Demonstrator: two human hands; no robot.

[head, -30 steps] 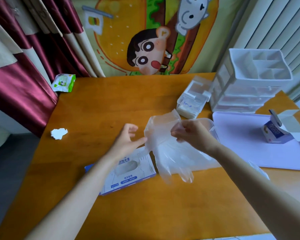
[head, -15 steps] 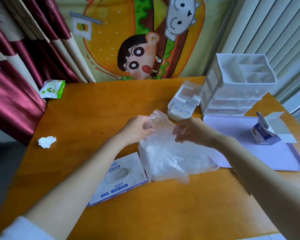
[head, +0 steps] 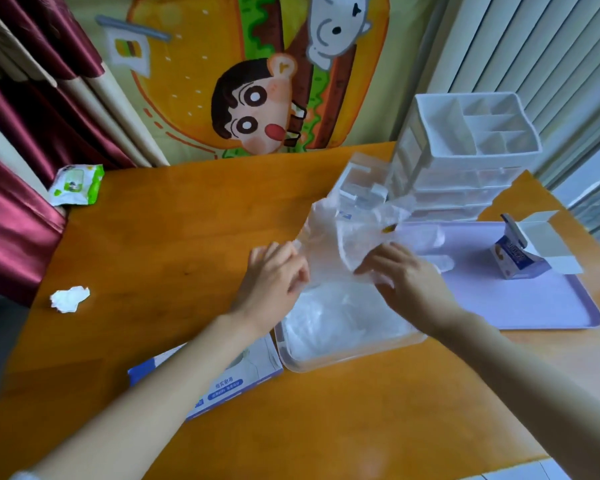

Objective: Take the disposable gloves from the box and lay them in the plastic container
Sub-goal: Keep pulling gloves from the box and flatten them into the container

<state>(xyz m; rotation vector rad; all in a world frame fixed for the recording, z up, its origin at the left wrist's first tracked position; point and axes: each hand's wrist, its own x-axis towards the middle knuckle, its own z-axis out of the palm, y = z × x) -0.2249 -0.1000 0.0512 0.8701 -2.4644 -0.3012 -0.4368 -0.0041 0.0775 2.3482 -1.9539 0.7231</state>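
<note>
Head view: a second ago the glove (head: 343, 233) dangled over the near rim from my right hand, with my left open beside it. Now my left hand (head: 274, 275) has joined my right hand (head: 407, 282). Both pinch its edges, and it is spread above the far end of the plastic container (head: 326, 367). Other gloves (head: 340, 323) already lie inside. The box (head: 246, 370) sits on the table (head: 153, 237) just beside the container. I judge this glove is nearly ready to lay flat.
</note>
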